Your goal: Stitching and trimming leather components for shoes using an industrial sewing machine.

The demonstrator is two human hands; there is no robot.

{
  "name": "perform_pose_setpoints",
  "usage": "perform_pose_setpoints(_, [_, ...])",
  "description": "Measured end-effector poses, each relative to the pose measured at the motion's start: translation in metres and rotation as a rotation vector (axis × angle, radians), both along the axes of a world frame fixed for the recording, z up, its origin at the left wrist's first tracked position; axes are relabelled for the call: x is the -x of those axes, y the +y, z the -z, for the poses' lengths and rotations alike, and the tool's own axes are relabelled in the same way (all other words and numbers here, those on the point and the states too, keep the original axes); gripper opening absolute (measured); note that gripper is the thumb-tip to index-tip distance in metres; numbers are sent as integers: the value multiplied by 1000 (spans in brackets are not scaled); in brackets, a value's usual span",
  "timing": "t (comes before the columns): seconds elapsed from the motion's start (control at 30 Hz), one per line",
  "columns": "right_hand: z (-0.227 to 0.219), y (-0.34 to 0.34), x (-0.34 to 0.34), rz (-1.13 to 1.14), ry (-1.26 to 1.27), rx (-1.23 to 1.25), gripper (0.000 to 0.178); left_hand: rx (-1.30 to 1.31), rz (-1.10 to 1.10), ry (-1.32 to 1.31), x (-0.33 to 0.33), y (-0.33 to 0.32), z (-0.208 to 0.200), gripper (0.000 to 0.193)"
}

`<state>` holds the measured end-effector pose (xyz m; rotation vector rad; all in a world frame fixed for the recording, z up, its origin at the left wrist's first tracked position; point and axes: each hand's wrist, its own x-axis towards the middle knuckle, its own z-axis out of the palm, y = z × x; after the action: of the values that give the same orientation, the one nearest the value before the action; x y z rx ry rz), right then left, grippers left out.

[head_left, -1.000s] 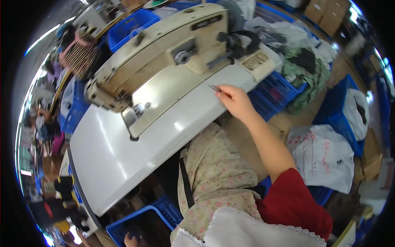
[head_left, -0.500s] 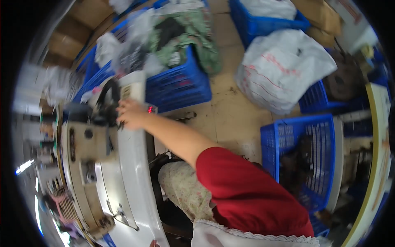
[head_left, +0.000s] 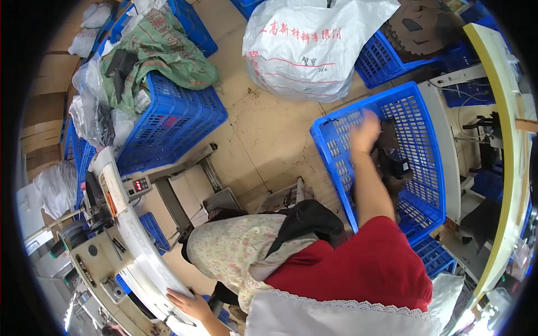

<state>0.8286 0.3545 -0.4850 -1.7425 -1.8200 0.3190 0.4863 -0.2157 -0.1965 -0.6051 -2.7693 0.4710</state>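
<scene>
Seen from the head, stretches the right hand (head_left: pixel 365 130) out over a blue crate (head_left: pixel 337 148), with a bare forearm (head_left: pixel 371 187) coming from a red sleeve (head_left: pixel 384 263). Blurs at the fingers; cannot tell any grip or lack of one there. Has dark pieces (head_left: pixel 395 168) inside the crate, just beside that hand, to its right and a little lower in the view. Cannot tell touching from merely near.

Rests the left hand (head_left: pixel 188 304) on the near edge of a white table (head_left: pixel 148 238), fingers stretched out over the top. Sets the two hands well apart, on opposite sides of the floral cloth (head_left: pixel 232 246) across the lap. Puts the dark pieces well away from the left hand, with lap and floor (head_left: pixel 252 140) between.

Shows a beige machine (head_left: pixel 101 285) on the table, and a small panel (head_left: pixel 138 186) with red digits near the table's end. Includes, past that end, a second crate (head_left: pixel 174 134) under a green sack (head_left: pixel 188 64), and, near the first crate, a bulging white sack (head_left: pixel 297 59) on the floor.
</scene>
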Motion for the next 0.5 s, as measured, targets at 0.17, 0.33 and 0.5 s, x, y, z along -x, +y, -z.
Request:
perform_pose_setpoints(0.17, [40, -120, -212, 528, -480, 598, 63, -58, -72, -98, 12, -9, 3, 90])
perform_pose_setpoints(0.33, [7, -205, -209, 579, -540, 1381, 49, -96, -135, -97, 6, -2, 1, 97])
perform_pose_setpoints(0.5, [57, -280, -263, 551, -506, 1366, 45, -143, -153, -121, 7, 14, 4, 102])
